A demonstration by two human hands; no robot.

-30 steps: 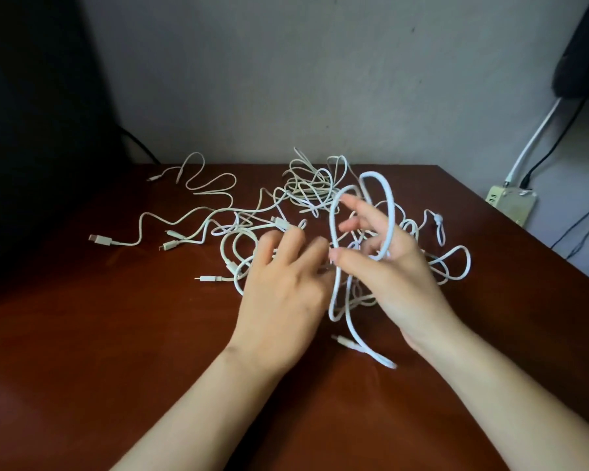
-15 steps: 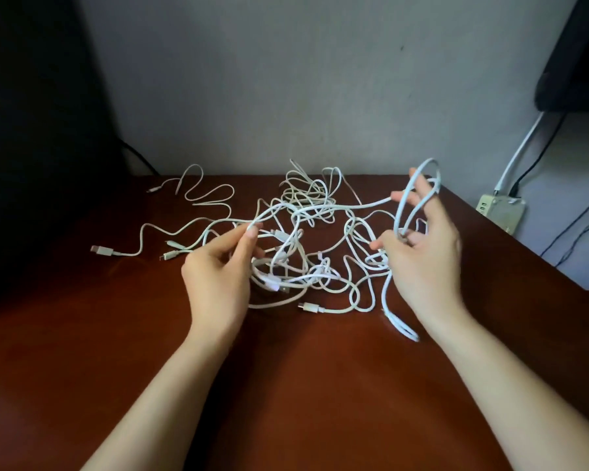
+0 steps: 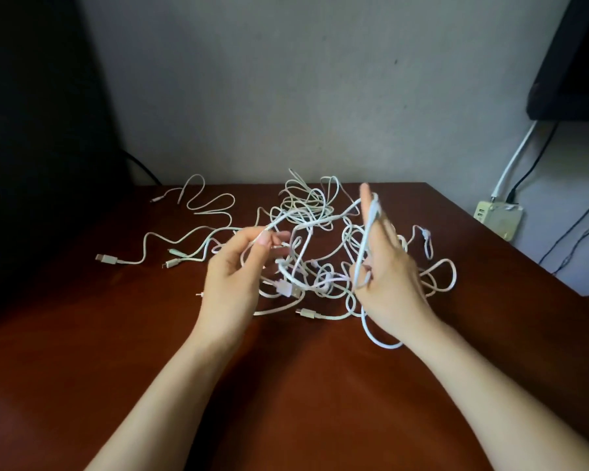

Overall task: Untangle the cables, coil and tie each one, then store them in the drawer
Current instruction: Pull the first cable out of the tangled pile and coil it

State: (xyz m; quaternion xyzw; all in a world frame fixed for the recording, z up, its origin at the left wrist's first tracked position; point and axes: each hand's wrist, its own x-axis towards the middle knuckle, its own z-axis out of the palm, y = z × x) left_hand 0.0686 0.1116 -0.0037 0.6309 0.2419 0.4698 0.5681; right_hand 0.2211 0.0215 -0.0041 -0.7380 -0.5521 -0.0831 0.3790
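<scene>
White cable pinched in left hand, looped over straight fingers of right hand

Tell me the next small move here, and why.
Probably draw the left hand away from the tangle, pulling its pinched strand free. The right hand carries a loop of white cable over its fingers, and that strand runs toward it across the tangle on the table.

Two bare forearms, the left and the right, come in over the near edge of the table. Above the table, the left hand has a short, pale pink thumbnail. The right hand has long, slim fingers.
</scene>
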